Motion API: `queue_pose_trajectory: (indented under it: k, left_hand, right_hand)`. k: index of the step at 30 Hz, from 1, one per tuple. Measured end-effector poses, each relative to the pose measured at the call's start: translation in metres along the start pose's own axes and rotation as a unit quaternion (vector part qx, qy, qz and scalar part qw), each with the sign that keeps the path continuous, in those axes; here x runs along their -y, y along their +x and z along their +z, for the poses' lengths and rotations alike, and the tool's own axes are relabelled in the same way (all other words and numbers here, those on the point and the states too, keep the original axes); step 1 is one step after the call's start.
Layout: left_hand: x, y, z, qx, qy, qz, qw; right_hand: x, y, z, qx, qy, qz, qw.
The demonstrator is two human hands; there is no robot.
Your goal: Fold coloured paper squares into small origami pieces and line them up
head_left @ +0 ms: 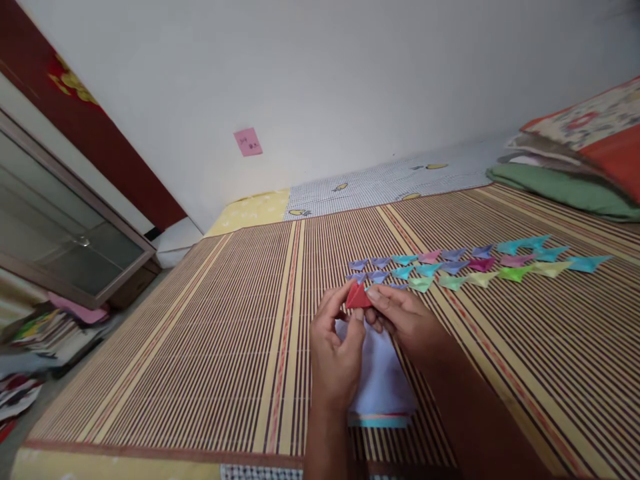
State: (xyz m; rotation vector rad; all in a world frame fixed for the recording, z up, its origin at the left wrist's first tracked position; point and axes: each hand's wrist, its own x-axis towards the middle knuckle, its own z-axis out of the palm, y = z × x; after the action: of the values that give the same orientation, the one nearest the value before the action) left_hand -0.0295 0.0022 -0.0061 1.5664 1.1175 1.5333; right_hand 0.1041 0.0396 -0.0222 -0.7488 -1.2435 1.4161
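Remotely, I see the left hand [337,343] and right hand [409,321] pinching red paper [357,295] between them (lower edge running hand to hand), paper stack [383,380] below.

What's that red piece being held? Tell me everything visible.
The red piece looks like folded paper: small, plain and roughly triangular, narrowing upward. The left hand grips its left side and lower edge, the right hand its right side. It is near the far end of the lavender sheet; its back is hidden.
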Motion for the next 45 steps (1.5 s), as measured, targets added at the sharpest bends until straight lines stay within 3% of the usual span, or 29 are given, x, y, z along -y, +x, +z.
queue_pose_trajectory:
  k: [17, 23, 28, 35, 42, 45]
  left_hand:
    - [-0.004, 0.0, 0.006, -0.041, -0.126, -0.067, 0.989]
    - [0.001, -0.002, 0.008, -0.098, -0.046, -0.073, 0.991]
    - [0.001, -0.004, 0.013, -0.127, 0.08, -0.008, 0.989]
    - [0.002, -0.004, 0.013, -0.149, 0.101, 0.046, 0.983]
    - [-0.004, -0.004, 0.015, -0.104, -0.044, -0.09, 0.99]
    - [-0.007, -0.004, 0.013, -0.099, -0.043, -0.088, 0.99]
  right_hand:
    - [0.005, -0.002, 0.011, 0.012, -0.11, -0.036, 0.993]
    - [0.012, -0.01, 0.02, -0.144, -0.197, -0.124, 0.962]
    - [0.022, -0.012, 0.023, -0.109, -0.254, -0.19, 0.942]
    - [0.022, -0.012, 0.019, -0.05, -0.275, -0.208, 0.937]
    - [0.018, -0.008, 0.017, -0.126, -0.329, -0.295, 0.888]
    - [0.016, -0.007, 0.016, -0.134, -0.337, -0.311, 0.879]
